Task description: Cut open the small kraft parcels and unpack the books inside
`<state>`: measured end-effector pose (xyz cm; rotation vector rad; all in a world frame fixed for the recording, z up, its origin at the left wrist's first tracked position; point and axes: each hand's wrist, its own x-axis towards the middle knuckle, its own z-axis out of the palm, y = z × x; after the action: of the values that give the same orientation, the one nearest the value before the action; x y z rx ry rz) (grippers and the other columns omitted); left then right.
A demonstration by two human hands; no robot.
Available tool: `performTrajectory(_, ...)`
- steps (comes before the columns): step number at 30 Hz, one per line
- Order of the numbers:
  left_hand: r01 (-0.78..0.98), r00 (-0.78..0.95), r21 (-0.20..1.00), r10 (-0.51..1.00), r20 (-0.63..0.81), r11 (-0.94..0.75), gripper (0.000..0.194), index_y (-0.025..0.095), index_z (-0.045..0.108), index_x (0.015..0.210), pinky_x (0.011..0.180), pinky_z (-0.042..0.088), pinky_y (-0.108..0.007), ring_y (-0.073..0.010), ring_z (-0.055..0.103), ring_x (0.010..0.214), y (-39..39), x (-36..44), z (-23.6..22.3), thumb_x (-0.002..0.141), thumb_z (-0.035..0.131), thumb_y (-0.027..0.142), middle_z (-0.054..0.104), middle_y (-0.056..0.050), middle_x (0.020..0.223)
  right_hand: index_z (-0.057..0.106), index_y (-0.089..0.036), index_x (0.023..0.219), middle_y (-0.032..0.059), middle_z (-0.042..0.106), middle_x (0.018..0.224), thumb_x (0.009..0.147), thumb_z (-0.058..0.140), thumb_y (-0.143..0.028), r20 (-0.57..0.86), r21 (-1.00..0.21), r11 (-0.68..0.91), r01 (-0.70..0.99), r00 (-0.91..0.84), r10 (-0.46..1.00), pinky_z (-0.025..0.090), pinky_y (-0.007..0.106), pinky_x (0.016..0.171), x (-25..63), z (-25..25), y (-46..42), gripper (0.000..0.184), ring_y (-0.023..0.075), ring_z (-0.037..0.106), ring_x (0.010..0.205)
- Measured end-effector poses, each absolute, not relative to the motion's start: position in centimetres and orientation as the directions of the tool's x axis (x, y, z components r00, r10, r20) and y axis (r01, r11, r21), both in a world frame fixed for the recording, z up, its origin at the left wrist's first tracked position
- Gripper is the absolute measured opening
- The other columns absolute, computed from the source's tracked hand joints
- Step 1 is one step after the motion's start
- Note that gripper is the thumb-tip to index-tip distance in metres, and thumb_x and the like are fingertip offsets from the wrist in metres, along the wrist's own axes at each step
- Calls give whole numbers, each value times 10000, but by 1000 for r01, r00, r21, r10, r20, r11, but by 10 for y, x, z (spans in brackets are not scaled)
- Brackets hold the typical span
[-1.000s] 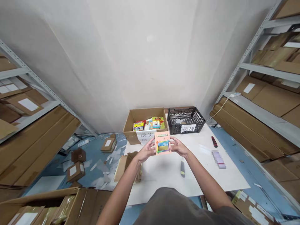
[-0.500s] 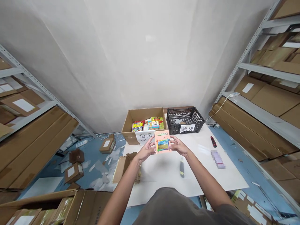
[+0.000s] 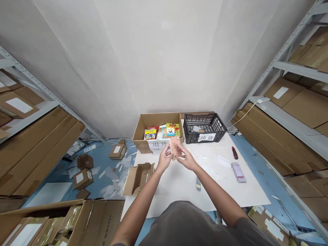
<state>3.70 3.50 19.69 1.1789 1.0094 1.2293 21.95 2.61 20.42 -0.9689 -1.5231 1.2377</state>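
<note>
A small pink book is held up over the white table, in front of the cardboard box that has a paper sign on it. My left hand grips its left side, fingers closed on the edge. On the right side my right hand also has its fingers on the book. The book is turned at an angle and a little blurred, and its picture cover does not show. Several colourful books lie inside the cardboard box.
A black plastic crate with a sign stands right of the box. An opened carton lies at the table's left edge. A red-black cutter and another cutter lie on the white table. Shelves with cartons flank both sides.
Both hands have turned the book, so its picture cover has gone from sight and a plain pink side shows. My hands have come closer together. The view has shifted slightly.
</note>
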Motion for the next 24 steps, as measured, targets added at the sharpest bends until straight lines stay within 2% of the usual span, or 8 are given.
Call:
performTrajectory(3,-234,233,967,971,-45,101,935,295,389,1572,802,593,-326,-201,709,980,45,9,200,753,837,338,543,-155,1457,469,-380,1498,77,558,1412,710,824,-267,46,-998,42,-41,-110,993,523,463,1017,240,200,42,872,263,571,1234)
performTrajectory(6,-281,342,938,934,-103,206,976,330,398,1563,769,601,-327,-207,715,969,49,-7,202,713,878,338,537,-152,1459,501,-316,1465,75,684,1220,673,870,-294,-92,-968,-151,-201,-273,957,544,454,963,253,197,49,874,238,677,1051)
performTrajectory(8,-293,365,928,924,-112,229,961,332,426,1547,797,604,-347,-226,707,1016,49,-10,201,705,887,331,547,-149,1446,568,-283,1389,67,729,1145,665,877,-301,-125,-937,-243,-253,-408,905,564,428,910,255,197,49,787,236,706,995)
performTrajectory(10,-287,363,929,924,-119,232,944,326,446,1536,836,601,-378,-247,695,1061,50,-9,198,702,888,330,577,-143,1406,621,-272,1305,61,747,1127,656,875,-289,-136,-924,-274,-266,-440,887,577,400,866,255,197,47,697,235,717,974)
performTrajectory(15,-107,59,993,997,-44,50,683,268,619,1394,956,564,-415,-240,678,1078,48,8,194,756,843,359,652,-112,1283,653,-278,1274,52,735,1159,684,822,-245,-70,-957,-128,-261,-222,973,574,383,861,248,195,45,615,213,706,940)
performTrajectory(17,-55,66,998,997,33,-29,612,264,648,1366,963,565,-410,-255,658,1132,42,24,194,787,813,372,644,-113,1317,662,-284,1305,59,690,1265,694,799,-234,1,-977,-35,-212,-168,986,571,387,880,240,195,43,628,214,687,984)
performTrajectory(22,-134,146,987,984,104,-85,793,294,453,1545,967,577,-406,-290,589,1288,32,54,193,823,772,361,489,-116,1547,620,-357,1411,53,403,1591,685,774,-215,110,-991,78,-113,-319,941,585,360,861,224,193,38,755,253,587,1211)
performTrajectory(24,-197,139,980,988,62,-33,838,280,416,1565,992,568,-425,-288,622,1250,35,49,191,816,783,366,486,-124,1559,617,-363,1410,52,419,1573,692,772,-227,102,-993,81,-87,-277,955,583,358,873,228,192,40,747,243,581,1207)
